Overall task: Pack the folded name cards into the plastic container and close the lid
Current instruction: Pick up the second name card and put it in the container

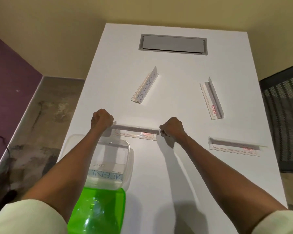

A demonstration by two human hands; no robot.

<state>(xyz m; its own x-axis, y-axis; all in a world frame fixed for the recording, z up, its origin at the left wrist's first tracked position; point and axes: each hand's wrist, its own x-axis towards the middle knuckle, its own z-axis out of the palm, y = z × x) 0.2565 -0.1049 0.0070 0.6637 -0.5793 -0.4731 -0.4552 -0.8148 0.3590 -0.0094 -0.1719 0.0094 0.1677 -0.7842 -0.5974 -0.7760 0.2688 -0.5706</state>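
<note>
Four name-card holders out on the tabletop (176, 166): one (145, 86), two (211, 98), three (135, 132), four (233, 146). One clear container (125, 166), one green lid (98, 211), two hands.

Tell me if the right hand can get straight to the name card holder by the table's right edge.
Probably yes: the right hand grips one end of the near holder, but only bare table separates it from that holder.

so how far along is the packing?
Done: some cards sit in the open container. In hand: left hand and right hand grip the ends of one holder. Left: three holders on the table, then the green lid.
</note>
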